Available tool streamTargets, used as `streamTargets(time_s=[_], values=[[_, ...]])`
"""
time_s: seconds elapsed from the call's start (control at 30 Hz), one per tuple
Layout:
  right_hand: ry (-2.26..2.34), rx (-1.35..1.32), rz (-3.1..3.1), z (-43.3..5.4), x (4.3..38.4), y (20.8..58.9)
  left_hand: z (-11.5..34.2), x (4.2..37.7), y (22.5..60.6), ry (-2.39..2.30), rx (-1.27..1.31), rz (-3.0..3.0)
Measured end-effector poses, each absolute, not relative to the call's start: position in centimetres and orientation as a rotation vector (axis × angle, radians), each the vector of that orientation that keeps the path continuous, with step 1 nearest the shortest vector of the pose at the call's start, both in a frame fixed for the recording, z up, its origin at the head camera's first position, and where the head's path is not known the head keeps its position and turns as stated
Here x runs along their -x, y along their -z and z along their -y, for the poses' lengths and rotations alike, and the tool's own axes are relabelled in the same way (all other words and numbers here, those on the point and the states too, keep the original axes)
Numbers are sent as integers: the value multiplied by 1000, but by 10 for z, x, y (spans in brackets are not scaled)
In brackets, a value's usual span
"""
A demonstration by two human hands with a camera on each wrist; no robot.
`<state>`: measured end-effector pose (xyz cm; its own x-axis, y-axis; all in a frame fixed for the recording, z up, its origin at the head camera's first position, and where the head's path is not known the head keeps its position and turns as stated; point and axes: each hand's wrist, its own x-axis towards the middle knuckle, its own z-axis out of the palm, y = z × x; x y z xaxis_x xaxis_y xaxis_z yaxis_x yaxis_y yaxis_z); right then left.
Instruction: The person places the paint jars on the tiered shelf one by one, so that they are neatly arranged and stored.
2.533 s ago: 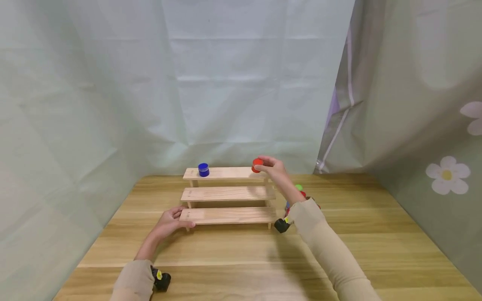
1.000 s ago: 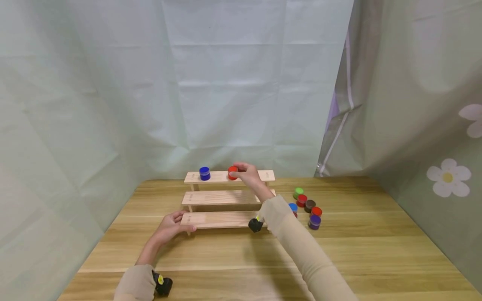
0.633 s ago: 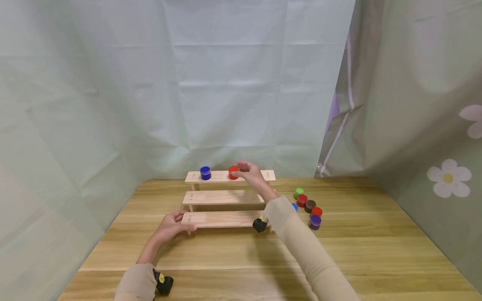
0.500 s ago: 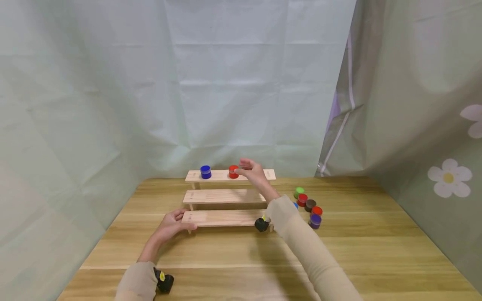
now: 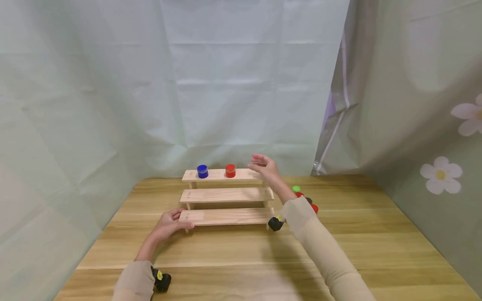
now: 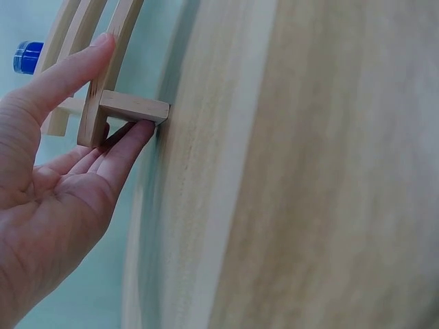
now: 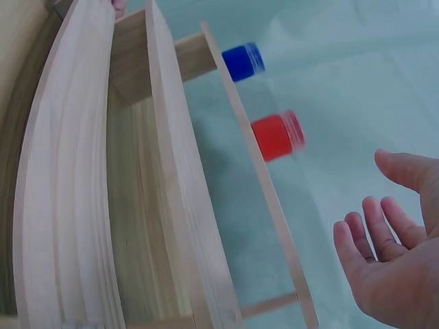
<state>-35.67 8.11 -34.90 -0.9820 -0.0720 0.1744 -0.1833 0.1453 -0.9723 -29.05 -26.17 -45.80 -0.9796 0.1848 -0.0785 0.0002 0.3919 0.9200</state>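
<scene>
On a wood-grained tabletop (image 5: pixel 226 267) in the lower frame, gripping the lower-left corner of a straight-grained wooden rack (image 5: pixel 227 195) between thumb and fingers of the left hand (image 5: pixel 167 225). Right of centre, hovering with the right hand (image 5: pixel 266 167), thumb and fingertips apart. At centre, upright on the top plank, a squat, glossy red jar (image 5: pixel 230 171), pale-banded; to its left, a matching blue jar (image 5: pixel 202 171). Behind, creased greenish cloth (image 5: pixel 226 92).
</scene>
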Motion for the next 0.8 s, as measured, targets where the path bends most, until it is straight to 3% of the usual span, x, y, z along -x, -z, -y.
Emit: streamTargets(time_s=[0.8], values=[[-2028, -138, 2256, -149, 333, 355, 267, 294, 456, -1625, -140, -2483]])
